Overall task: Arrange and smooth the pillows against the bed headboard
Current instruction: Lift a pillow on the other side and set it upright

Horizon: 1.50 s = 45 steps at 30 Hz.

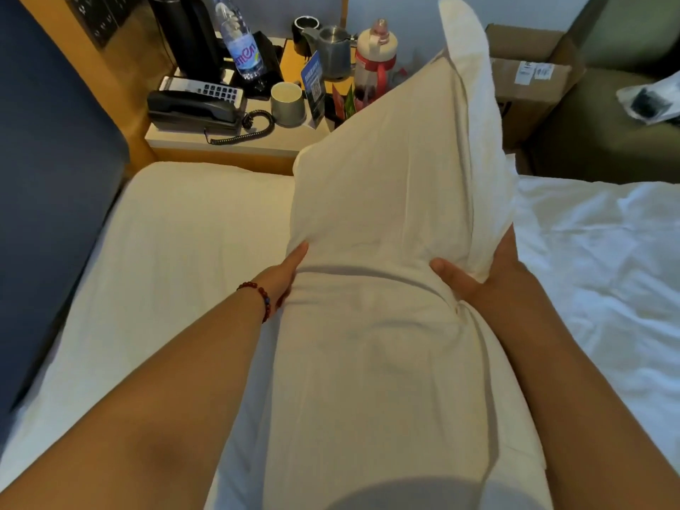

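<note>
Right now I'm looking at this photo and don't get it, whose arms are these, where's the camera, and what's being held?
No machine here: a person wears one camera on the head, looking down at their own arms. The left hand and right hand grip a white pillow from both sides, holding it up lengthwise over the bed. The blue headboard is at the left. Beyond stands a nightstand with a phone, a cup, a water bottle and a kettle.

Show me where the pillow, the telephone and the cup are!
pillow (386, 200): head view, middle of its white front.
telephone (191, 106): head view, on the black handset.
cup (288, 108): head view, on its grey side.
</note>
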Each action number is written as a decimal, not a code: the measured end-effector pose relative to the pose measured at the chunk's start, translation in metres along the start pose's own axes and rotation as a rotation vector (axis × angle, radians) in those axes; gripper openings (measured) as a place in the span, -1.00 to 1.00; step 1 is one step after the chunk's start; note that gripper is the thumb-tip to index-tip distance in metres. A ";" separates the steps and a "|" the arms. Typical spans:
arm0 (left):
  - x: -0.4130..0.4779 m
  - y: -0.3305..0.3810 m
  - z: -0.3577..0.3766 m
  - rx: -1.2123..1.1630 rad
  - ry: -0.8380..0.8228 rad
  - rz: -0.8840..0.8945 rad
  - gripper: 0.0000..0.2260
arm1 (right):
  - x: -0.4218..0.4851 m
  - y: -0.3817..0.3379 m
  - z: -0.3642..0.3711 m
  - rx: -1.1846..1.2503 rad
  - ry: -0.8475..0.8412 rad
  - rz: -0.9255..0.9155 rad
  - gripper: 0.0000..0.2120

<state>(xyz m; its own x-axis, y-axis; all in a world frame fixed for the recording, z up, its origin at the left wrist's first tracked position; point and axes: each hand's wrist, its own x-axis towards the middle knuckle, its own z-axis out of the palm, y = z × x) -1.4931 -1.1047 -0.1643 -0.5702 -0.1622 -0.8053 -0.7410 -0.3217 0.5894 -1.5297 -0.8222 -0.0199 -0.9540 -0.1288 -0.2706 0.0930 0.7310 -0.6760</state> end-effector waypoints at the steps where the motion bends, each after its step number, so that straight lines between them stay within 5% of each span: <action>1: 0.008 -0.002 -0.003 -0.019 0.003 0.002 0.07 | 0.004 0.004 0.001 0.016 -0.009 0.029 -0.05; 7: -0.013 0.019 -0.016 -0.067 0.099 0.098 -0.10 | 0.020 0.035 -0.004 0.142 -0.186 0.270 -0.20; 12: -0.048 0.039 -0.046 -0.023 0.135 0.138 -0.39 | 0.034 0.018 -0.012 0.370 -0.334 0.285 -0.35; 16: -0.092 0.028 -0.075 -0.135 0.171 0.193 -0.49 | 0.039 -0.016 0.006 0.391 -0.436 0.178 -0.38; 19: -0.140 0.017 -0.099 -0.249 0.368 0.307 -0.59 | 0.040 -0.050 0.023 0.391 -0.494 0.071 -0.53; 25: -0.219 0.020 -0.121 -0.322 0.698 0.585 -0.64 | 0.055 -0.137 0.051 0.323 -0.623 -0.113 -0.38; 27: -0.233 0.027 -0.122 -0.340 0.759 0.618 -0.68 | 0.062 -0.164 0.052 0.261 -0.615 -0.166 -0.50; 31: -0.247 0.039 -0.101 -0.417 0.779 0.703 -0.59 | 0.089 -0.184 0.039 0.165 -0.559 -0.193 -0.28; 36: -0.261 0.024 -0.044 -0.479 0.708 0.796 -0.40 | 0.103 -0.201 0.015 0.437 -0.510 -0.079 -0.56; 39: -0.266 0.019 -0.038 -0.478 0.743 0.808 -0.26 | 0.108 -0.212 0.009 0.620 -0.492 -0.012 -0.49; 45: -0.277 0.020 -0.081 -0.558 0.764 0.845 -0.12 | 0.095 -0.258 0.039 0.748 -0.509 -0.133 -0.70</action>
<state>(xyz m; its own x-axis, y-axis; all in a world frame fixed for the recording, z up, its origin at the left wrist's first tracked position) -1.3215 -1.1420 0.0658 -0.3034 -0.9436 -0.1328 0.1085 -0.1727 0.9790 -1.6334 -1.0491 0.1018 -0.7459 -0.5906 -0.3080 0.3209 0.0866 -0.9432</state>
